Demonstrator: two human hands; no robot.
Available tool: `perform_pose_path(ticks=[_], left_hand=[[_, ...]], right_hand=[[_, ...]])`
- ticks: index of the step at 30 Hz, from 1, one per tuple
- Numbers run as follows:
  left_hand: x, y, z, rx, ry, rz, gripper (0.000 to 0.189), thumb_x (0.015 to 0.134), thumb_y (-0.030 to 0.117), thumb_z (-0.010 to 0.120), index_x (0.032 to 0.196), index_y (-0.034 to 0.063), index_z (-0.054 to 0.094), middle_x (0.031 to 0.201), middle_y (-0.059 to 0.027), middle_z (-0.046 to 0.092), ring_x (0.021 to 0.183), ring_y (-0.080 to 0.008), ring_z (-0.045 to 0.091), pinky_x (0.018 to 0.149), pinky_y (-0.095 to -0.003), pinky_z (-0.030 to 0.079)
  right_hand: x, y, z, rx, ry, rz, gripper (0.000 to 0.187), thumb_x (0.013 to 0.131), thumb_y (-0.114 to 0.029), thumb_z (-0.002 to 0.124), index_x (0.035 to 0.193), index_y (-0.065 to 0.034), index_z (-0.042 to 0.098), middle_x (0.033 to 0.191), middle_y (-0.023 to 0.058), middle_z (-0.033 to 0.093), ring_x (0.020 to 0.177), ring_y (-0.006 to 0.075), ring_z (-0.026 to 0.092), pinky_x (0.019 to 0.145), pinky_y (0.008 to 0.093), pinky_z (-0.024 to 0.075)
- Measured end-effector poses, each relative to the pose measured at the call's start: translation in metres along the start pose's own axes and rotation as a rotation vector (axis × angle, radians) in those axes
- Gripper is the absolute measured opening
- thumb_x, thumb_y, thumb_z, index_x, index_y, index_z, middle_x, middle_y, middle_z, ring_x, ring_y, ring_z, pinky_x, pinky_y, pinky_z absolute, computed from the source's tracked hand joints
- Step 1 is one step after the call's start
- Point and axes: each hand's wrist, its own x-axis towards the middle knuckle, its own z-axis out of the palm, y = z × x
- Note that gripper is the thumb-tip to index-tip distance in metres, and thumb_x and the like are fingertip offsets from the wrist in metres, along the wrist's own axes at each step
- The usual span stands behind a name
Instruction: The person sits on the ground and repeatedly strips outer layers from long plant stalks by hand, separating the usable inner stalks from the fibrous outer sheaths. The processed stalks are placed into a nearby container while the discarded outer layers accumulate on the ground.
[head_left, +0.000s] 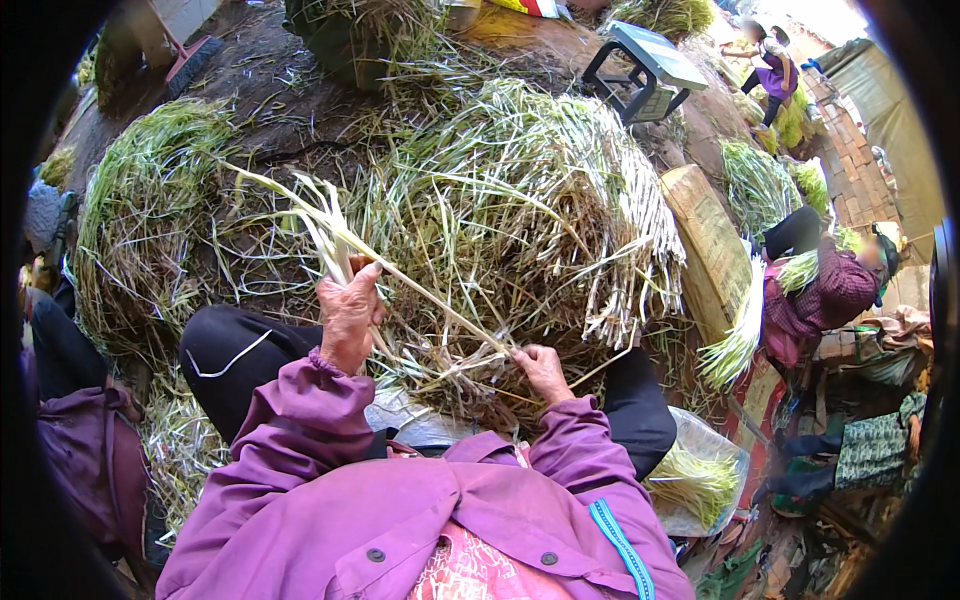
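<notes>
My left hand (349, 315) is closed around a few pale, long-leaved plant stalks (330, 232), raised over my left knee. One stalk (442, 304) runs slantwise from it to my right hand (541, 371), whose fingertips pinch its lower, frayed end. Under and beyond both hands spreads a large heap of similar green-leaved stalks (495, 180), their whitish lower ends bundled at the right (652, 217). Brown, withered leaves lie tangled below my right hand. A single white stem piece (225, 360) rests on my dark trouser leg.
A second stalk heap (142, 225) lies left. A wooden block (709, 247) and a plastic stool (656, 67) stand right. Near my right knee, a clear plastic tray (720, 517) holds trimmed yellowish stalks (690, 480). People sit close by: one at right (832, 292), one at left (90, 457).
</notes>
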Motion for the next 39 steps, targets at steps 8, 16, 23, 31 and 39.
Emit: perform_pose_path(ticks=[8, 16, 23, 31, 39], left_hand=[[0.0, 0.0, 0.005, 0.067, -0.024, -0.032, 0.012, 0.081, 0.008, 0.06, 0.089, 0.0038, 0.052, 0.056, 0.0041, 0.043, 0.035, -0.0036, 0.032, 0.03, -0.0211, 0.031], [0.008, -0.012, 0.005, 0.105, -0.15, -0.049, 0.022, 0.085, 0.021, 0.058, 0.096, 0.0027, 0.052, 0.081, -0.0105, 0.063, 0.033, -0.0034, 0.033, 0.028, -0.0183, 0.031], [-0.002, -0.021, 0.008, 0.087, -0.353, -0.314, 0.023, 0.087, 0.023, 0.055, 0.097, 0.0025, 0.056, 0.08, -0.0109, 0.064, 0.036, -0.0033, 0.039, 0.03, -0.0182, 0.031], [0.01, -0.013, -0.003, 0.07, -0.126, -0.036, 0.017, 0.086, 0.019, 0.055, 0.088, 0.0022, 0.056, 0.075, -0.0116, 0.064, 0.036, -0.0054, 0.044, 0.029, -0.0176, 0.032], [0.018, 0.0, -0.007, 0.032, -0.111, 0.004, 0.016, 0.088, 0.017, 0.052, 0.087, 0.002, 0.057, 0.076, -0.0128, 0.064, 0.032, -0.0025, 0.029, 0.029, -0.0182, 0.029]], right_hand=[[-0.004, -0.086, 0.001, -0.114, 0.09, -0.429, 0.039, 0.075, -0.035, 0.065, 0.102, -0.0064, 0.06, 0.097, 0.009, 0.059, 0.084, 0.0203, 0.059, 0.072, 0.0321, 0.0485], [-0.012, -0.111, 0.039, 0.069, -0.366, -0.29, 0.024, 0.086, -0.025, 0.054, 0.088, -0.0035, 0.065, 0.069, 0.0061, 0.064, 0.061, 0.013, 0.059, 0.057, 0.0279, 0.0458], [-0.019, -0.149, 0.03, 0.361, -0.72, -0.139, 0.029, 0.09, -0.025, 0.047, 0.086, -0.001, 0.063, 0.067, -0.002, 0.057, 0.056, 0.0033, 0.046, 0.051, 0.0191, 0.0389], [-0.061, -0.103, 0.02, 0.572, -0.463, -0.03, 0.031, 0.093, -0.025, 0.042, 0.071, -0.0061, 0.052, 0.054, -0.0066, 0.041, 0.045, 0.0012, 0.032, 0.04, 0.0193, 0.0248], [-0.046, -0.027, -0.026, -0.641, -0.45, 0.039, 0.027, 0.08, -0.028, 0.055, 0.096, -0.0084, 0.064, 0.1, 0.0109, 0.062, 0.089, 0.0287, 0.06, 0.079, 0.0386, 0.0465]])
